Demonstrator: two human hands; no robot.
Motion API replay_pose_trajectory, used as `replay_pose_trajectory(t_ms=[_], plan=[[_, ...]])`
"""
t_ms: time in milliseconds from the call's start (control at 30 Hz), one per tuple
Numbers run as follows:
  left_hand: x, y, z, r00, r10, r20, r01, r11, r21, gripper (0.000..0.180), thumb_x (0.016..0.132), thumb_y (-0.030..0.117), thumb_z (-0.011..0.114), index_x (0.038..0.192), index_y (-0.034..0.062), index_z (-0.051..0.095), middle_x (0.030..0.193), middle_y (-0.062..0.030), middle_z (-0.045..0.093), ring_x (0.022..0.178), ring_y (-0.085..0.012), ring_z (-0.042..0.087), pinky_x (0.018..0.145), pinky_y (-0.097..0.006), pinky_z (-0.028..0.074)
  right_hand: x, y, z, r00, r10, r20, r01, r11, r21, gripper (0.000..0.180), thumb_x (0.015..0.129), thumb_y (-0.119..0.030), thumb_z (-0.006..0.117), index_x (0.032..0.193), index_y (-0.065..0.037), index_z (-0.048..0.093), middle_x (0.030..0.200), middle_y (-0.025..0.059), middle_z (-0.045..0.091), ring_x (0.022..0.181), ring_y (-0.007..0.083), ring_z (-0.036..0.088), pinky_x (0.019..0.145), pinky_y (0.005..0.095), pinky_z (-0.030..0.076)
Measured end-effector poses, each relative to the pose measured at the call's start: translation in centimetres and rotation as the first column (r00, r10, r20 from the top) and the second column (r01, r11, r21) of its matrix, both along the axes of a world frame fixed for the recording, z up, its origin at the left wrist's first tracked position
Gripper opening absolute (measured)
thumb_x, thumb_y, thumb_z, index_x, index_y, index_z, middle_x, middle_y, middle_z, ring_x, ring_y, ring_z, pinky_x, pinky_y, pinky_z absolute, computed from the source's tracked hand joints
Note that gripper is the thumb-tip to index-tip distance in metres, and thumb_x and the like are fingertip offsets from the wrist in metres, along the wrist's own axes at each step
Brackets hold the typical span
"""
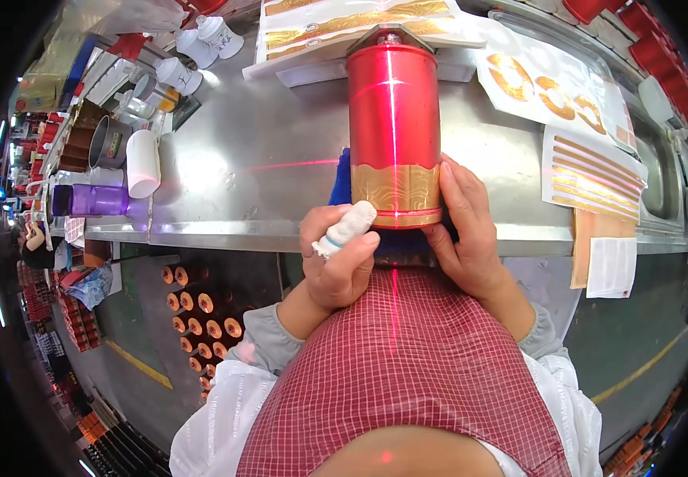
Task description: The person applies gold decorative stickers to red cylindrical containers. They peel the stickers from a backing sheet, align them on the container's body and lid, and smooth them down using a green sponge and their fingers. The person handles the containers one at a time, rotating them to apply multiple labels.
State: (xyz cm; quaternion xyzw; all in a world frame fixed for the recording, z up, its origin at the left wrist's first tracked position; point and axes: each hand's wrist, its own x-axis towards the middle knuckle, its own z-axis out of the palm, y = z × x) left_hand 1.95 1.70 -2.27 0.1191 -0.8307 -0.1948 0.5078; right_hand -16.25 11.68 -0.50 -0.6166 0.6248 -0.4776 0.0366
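A glossy red cylindrical canister (394,111) lies lengthwise before me, its narrower end away from me. Around its near end runs a gold patterned band (396,191), and a red laser line falls along its length. My right hand (470,226) grips the near right side, thumb at the bottom edge. At the band's left edge is my left hand (336,258), fingers curled. One of its fingers wears a white cloth cover (348,226) held by a pale blue band, its tip against the gold band. Whatever the left fingers may hold is hidden. Blue cloth (342,179) shows beneath the canister.
The metal worktable (264,191) carries gold decal sheets (539,91) at the back and right, and striped sheets (594,175) near a sink (662,179). To the left stand a white roll (143,163), a purple container (97,199) and white bottles (218,36). Several copper-topped pieces (205,302) are below.
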Motion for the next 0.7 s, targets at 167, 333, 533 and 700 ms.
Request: replay_pose_trajectory(t_ms=[167, 333, 533, 700], plan=[[-0.8, -0.7, 2.1, 0.991, -0.086, 0.107, 0.102, 0.983, -0.151, 0.026, 0.085, 0.008, 0.066, 0.109, 0.0126, 0.057, 0.118, -0.023, 0.051, 0.1, -0.0334, 0.053, 0.084, -0.043, 0.047, 0.0, -0.1, 0.0, 1.0, -0.012, 0.006, 0.013, 1.0, -0.006, 0.063, 0.079, -0.003, 0.067, 0.136, 0.005, 0.043, 0.136, 0.026, 0.045, 0.124, 0.0408, 0.045, 0.104, 0.0463, 0.037], [-1.4, -0.7, 2.5, 0.988, -0.149, -0.041, 0.154, 0.953, 0.261, 0.04, 0.084, 0.012, 0.068, 0.119, 0.0012, 0.05, 0.119, -0.0175, 0.056, 0.117, -0.0315, 0.045, 0.099, -0.041, 0.036, 0.0, 0.0, 0.1, 1.0, -0.009, 0.009, 0.009, 1.0, -0.004, 0.064, 0.077, -0.003, 0.068, 0.135, 0.005, 0.043, 0.136, 0.0255, 0.045, 0.123, 0.0404, 0.046, 0.104, 0.0463, 0.037], [-2.2, -0.4, 2.9, 0.984, -0.176, -0.023, 0.159, 0.812, 0.561, 0.055, 0.086, 0.015, 0.065, 0.13, -0.0031, 0.036, 0.134, -0.0174, 0.036, 0.125, -0.0273, 0.037, 0.109, -0.039, 0.026, 0.0, 0.0, 0.3, 1.0, -0.01, 0.017, 0.01, 1.0, -0.002, 0.063, 0.078, -0.005, 0.069, 0.134, 0.006, 0.044, 0.134, 0.0251, 0.047, 0.122, 0.0402, 0.046, 0.103, 0.0462, 0.037], [-2.7, -0.1, 3.5, 0.985, -0.17, 0.015, 0.131, 0.808, 0.575, 0.056, 0.086, 0.014, 0.065, 0.13, -0.0037, 0.034, 0.132, -0.0172, 0.036, 0.125, -0.0262, 0.036, 0.108, -0.038, 0.027, 0.2, 0.1, 0.0, 0.999, -0.017, 0.033, 0.017, 1.0, -0.003, 0.063, 0.078, -0.006, 0.07, 0.134, 0.006, 0.044, 0.134, 0.0245, 0.047, 0.122, 0.04, 0.046, 0.103, 0.0459, 0.037]])
